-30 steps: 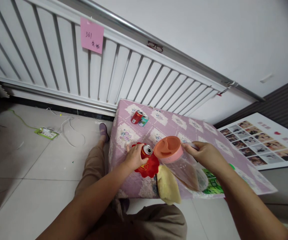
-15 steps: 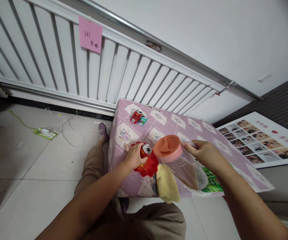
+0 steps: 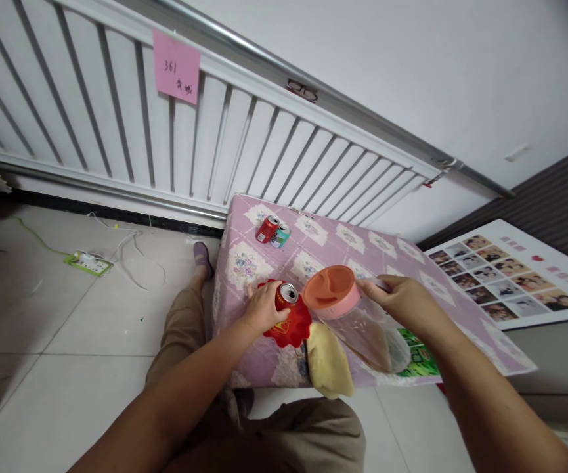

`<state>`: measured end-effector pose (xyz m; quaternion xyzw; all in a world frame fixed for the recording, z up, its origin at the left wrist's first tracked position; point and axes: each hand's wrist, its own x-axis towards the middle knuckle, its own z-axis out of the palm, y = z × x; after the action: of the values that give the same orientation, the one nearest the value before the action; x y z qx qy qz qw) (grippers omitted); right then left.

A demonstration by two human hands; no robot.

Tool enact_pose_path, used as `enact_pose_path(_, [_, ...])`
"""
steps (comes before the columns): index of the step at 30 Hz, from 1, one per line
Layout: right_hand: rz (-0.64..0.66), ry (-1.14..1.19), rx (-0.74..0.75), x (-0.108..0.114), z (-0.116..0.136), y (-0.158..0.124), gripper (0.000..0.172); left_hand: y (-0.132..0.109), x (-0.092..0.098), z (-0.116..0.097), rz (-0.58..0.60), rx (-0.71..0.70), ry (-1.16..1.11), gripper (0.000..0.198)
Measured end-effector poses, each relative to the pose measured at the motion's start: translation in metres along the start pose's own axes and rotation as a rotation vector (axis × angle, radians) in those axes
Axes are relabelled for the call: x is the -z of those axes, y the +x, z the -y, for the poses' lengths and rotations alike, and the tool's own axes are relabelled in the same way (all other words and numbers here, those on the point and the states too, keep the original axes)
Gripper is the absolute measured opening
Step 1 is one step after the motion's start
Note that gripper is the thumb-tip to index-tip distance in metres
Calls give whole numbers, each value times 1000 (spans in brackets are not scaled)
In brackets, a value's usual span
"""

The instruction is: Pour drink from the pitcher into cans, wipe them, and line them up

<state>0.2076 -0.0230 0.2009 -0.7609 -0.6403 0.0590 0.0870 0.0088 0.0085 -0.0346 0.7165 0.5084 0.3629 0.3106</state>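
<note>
My left hand (image 3: pixel 262 309) is wrapped round a red drink can (image 3: pixel 286 295) with an opened top. The can stands over a red scalloped tray (image 3: pixel 296 327); whether its base touches the tray is hidden. In my right hand (image 3: pixel 396 295) is the handle of a clear plastic pitcher (image 3: pixel 362 335) with an orange lid (image 3: pixel 330 288). The pitcher leans with its lid toward the can, lid and can close together. A folded yellow cloth (image 3: pixel 329 361) lies between tray and pitcher at the table's near edge.
A red can (image 3: pixel 267 230) and a teal can (image 3: pixel 280 236) stand at the back of the cloth-covered table (image 3: pixel 377 263). A green packet (image 3: pixel 417 355) lies by the pitcher. Behind runs a white radiator (image 3: pixel 244 144). A power strip (image 3: pixel 87 264) with cables is on the floor.
Almost nothing differs. The whole view has shifted very slightly, while both hands keep their hold on the can and the pitcher.
</note>
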Motion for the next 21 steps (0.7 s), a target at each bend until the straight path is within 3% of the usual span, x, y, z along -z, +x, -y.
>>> enact_pose_path(6, [-1,-20,-13,0,-2,1,54,0,-1,0,8,9,8,71])
enact_pose_path(21, [-7,-31,-12,3,-1,-1,64,0,0,0,2,12,18,70])
